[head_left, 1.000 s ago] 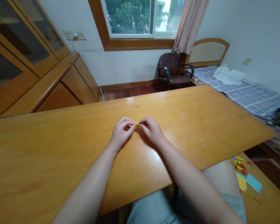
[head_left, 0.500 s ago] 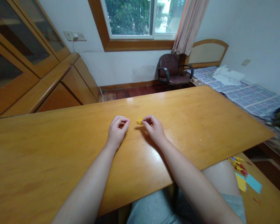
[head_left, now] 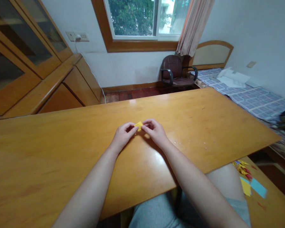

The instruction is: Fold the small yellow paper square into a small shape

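A small folded piece of yellow paper (head_left: 139, 125) is held just over the wooden table (head_left: 68, 152), between my two hands. My left hand (head_left: 125, 134) pinches its left side with thumb and forefinger. On the right side, the thumb and fingers of my right hand (head_left: 155, 129) grip it too. The fingertips cover part of the paper, so its exact folded shape is hard to make out.
Several folded yellow and red paper pieces (head_left: 243, 169) lie on a lower surface at the right, near a yellow sheet (head_left: 245, 186) and a light blue sheet (head_left: 258, 188). Beyond the table stand a dark red armchair (head_left: 172, 71) and a bed (head_left: 256, 95); a cabinet (head_left: 54, 85) is at left.
My left hand has moved right and taken hold of the paper's left side. The yellow paper has shifted slightly left, and my right hand still holds it.
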The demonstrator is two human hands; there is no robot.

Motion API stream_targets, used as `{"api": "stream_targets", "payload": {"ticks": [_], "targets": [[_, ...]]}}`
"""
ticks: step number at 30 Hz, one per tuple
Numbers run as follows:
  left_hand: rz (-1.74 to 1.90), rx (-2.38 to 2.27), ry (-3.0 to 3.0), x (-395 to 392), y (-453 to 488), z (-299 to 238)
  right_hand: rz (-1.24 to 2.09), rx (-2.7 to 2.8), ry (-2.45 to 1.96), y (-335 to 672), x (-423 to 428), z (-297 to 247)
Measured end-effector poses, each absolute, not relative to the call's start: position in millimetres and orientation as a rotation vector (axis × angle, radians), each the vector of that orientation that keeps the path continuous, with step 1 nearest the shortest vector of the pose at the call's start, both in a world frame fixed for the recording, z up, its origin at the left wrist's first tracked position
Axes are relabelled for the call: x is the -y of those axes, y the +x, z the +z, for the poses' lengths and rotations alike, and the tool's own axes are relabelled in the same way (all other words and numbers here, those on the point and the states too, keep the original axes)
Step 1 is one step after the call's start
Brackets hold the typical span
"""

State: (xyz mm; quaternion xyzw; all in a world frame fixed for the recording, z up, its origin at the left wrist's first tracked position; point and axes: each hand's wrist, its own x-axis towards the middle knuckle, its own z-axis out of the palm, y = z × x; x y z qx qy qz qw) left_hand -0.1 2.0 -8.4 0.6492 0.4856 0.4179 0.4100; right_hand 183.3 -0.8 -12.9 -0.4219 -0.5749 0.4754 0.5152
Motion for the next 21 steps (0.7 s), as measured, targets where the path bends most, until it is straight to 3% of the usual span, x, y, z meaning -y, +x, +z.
{"api": "stream_targets", "payload": {"ticks": [9, 15, 21], "targets": [[1.044, -1.231, 1.594, -0.9, -1.2, -5.9, 1.123, 1.511, -1.041, 183.0, 5.3, -9.5], [1.05, -1.216, 1.546, -0.7, -1.5, -1.5, 0.943, 1.533, -1.095, 185.8, 4.4, -5.2], [0.979, -1.191, 1.615, -0.1, -1.6, -1.1, 1.12, 1.516, -1.039, 185.3, 5.6, -6.7]]}}
